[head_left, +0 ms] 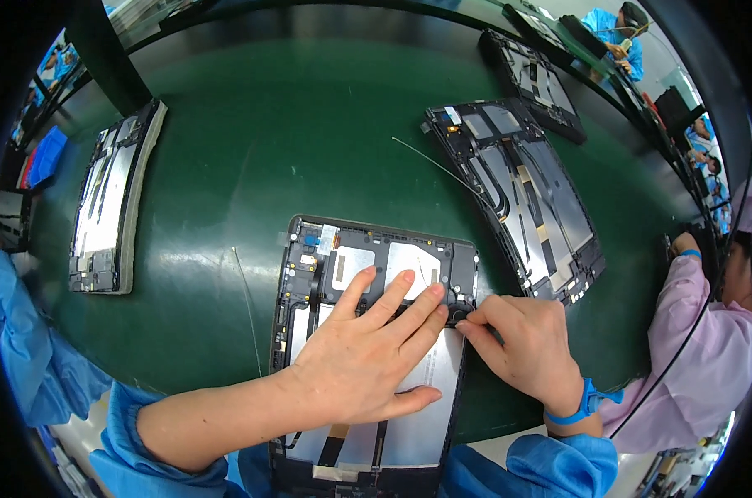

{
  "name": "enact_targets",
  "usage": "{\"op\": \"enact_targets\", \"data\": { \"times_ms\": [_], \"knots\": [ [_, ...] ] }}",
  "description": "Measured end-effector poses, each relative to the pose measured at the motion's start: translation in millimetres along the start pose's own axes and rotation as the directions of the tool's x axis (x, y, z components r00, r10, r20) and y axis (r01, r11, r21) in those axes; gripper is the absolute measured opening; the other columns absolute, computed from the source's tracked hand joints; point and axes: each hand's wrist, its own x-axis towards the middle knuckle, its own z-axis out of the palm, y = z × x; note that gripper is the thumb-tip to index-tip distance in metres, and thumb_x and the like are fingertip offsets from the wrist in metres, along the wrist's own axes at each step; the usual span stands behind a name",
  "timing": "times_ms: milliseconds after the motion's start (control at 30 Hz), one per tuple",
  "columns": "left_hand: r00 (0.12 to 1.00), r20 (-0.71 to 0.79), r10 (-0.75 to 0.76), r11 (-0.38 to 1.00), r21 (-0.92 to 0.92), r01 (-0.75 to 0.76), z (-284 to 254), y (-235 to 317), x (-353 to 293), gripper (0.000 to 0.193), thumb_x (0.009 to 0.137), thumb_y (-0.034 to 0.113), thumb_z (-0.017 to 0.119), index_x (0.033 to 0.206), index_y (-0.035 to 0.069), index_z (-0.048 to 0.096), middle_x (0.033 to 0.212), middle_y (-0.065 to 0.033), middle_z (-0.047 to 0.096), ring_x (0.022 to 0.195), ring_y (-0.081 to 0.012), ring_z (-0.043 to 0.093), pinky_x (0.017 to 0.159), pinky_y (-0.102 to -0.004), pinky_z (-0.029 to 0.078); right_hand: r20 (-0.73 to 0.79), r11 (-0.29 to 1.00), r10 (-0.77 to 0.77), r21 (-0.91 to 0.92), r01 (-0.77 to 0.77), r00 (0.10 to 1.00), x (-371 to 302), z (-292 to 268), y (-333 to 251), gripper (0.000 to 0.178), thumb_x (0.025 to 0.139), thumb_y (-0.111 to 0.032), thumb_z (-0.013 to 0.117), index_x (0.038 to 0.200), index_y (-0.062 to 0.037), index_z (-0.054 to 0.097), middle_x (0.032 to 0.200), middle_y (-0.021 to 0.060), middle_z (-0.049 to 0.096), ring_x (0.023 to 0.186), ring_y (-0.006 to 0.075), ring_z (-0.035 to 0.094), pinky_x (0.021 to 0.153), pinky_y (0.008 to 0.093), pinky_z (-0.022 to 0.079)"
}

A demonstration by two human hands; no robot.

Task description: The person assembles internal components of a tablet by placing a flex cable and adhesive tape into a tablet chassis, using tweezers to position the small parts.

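Under the left hand lies a black tablet frame with silver-grey metal panels, a small blue tab beyond the fingertips and tan flex strips near the wrist. Just ahead of the right hand sits a small black round part. That wrist wears a bright blue strap; both sleeves are blue. The mat around the hands is dark green. Beyond the right hand, another black frame shows tan strips. Far left of the left hand, a silver-and-black frame rests on off-white foam.
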Motion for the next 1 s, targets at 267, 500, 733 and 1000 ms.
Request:
{"op": "enact_targets", "data": {
  "times_ms": [267, 500, 733, 1000],
  "knots": [
    [0.998, -0.049, -0.026, 0.995, 0.091, 0.03, 2.8, 2.5, -3.5, 0.064, 0.065, 0.052, 0.048, 0.106, 0.002, 0.048, 0.115, -0.013, 0.041, 0.107, -0.03, 0.036, 0.089, -0.0508, 0.021, 0.16, 0.958, 0.116, -0.28, -0.067, 0.98, 17.1, -8.9, -22.6, 0.013, 0.064, -0.014, 0.059, 0.061, -0.0071, 0.048, 0.051, 0.0057, 0.05, 0.045, 0.0228, 0.051, 0.039, 0.0305, 0.036],
    [0.997, -0.073, -0.009, 0.993, 0.119, 0.018, 4.2, 7.4, -6.7, 0.063, 0.067, 0.052, 0.046, 0.107, 0.002, 0.047, 0.115, -0.0131, 0.042, 0.105, -0.0293, 0.038, 0.087, -0.0516, 0.023, -0.149, 0.999, 0.024, -0.036, -0.029, 0.989, -3.2, 3.3, -1.3, 0.015, 0.061, -0.015, 0.061, 0.06, -0.009, 0.048, 0.05, 0.0029, 0.049, 0.045, 0.0183, 0.051, 0.039, 0.0298, 0.037],
    [0.999, -0.037, -0.014, 0.995, 0.099, 0.018, -1.5, 6.1, -5.5, 0.06, 0.072, 0.049, 0.041, 0.108, 0.001, 0.045, 0.114, -0.014, 0.04, 0.108, -0.0284, 0.034, 0.088, -0.0513, 0.023, -0.104, 0.994, -0.042, -0.105, 0.031, 0.994, 2.5, 0.1, -1.7, 0.016, 0.061, -0.016, 0.062, 0.059, -0.009, 0.048, 0.049, 0.0026, 0.049, 0.044, 0.0183, 0.05, 0.039, 0.0294, 0.036],
    [0.997, -0.073, -0.008, 0.995, 0.095, 0.015, -2.0, 5.7, -4.5, 0.063, 0.066, 0.052, 0.046, 0.105, 0.002, 0.048, 0.114, -0.0125, 0.042, 0.105, -0.0284, 0.038, 0.087, -0.0512, 0.023, -0.103, 0.989, -0.045, -0.146, 0.029, 0.994, 3.3, -2.9, -8.0, 0.017, 0.058, -0.011, 0.063, 0.054, -0.0073, 0.047, 0.047, 0.003, 0.048, 0.042, 0.0179, 0.049, 0.038, 0.0278, 0.035]
  ]
}}
